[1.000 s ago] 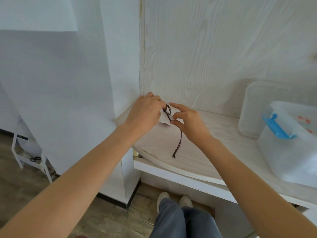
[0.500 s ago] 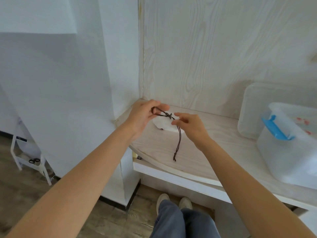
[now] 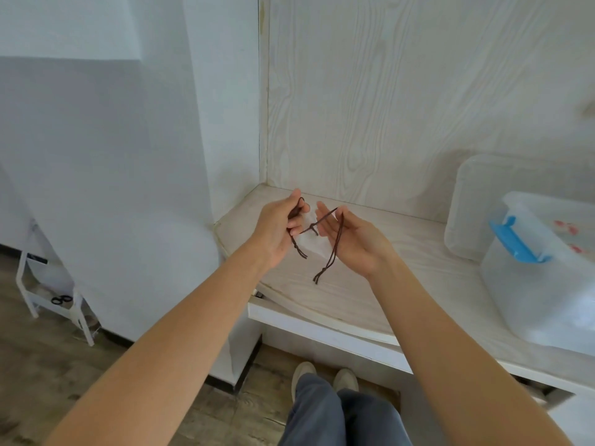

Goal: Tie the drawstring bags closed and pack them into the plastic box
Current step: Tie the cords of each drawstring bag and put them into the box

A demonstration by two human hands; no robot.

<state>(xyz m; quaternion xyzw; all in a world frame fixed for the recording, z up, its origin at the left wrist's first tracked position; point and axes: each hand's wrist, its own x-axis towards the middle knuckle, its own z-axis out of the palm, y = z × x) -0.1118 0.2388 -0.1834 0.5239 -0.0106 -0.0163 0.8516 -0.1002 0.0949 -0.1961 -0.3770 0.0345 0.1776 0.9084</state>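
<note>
**Cord ends in both hands over the pale counter**

Pale wood-grain panelling backs the light wood-grain counter point(image 3: 402, 272), and I'm looking down on both arms reaching over its left corner. My left hand point(image 3: 278, 231) has its fingers curled, pinching one end of the dark brown drawstring cord point(image 3: 335, 249); that end loops over the fingers and its frayed tip dangles just below the palm. My right hand point(image 3: 354, 241) is turned palm-up with fingers fairly straight and relaxed, and the other cord end lies draped across those fingers and hangs down toward the counter, tip close above the surface. Between the two hands I can see the small white drawstring bag point(image 3: 314, 244), its gathered neck at the spot where the cords cross in a small knot; whether it rests on the counter or hangs from the cord I cannot tell. Well to the right sits the clear plastic box with a blue latch point(image 3: 528, 284), lid off, a few small things with red marks blurred inside. Its clear plastic lid point(image 3: 476, 201) leans against the back panel behind it. Down at floor level on the left, a white rack point(image 3: 48, 297) holds black scissors point(image 3: 61, 299).
</note>
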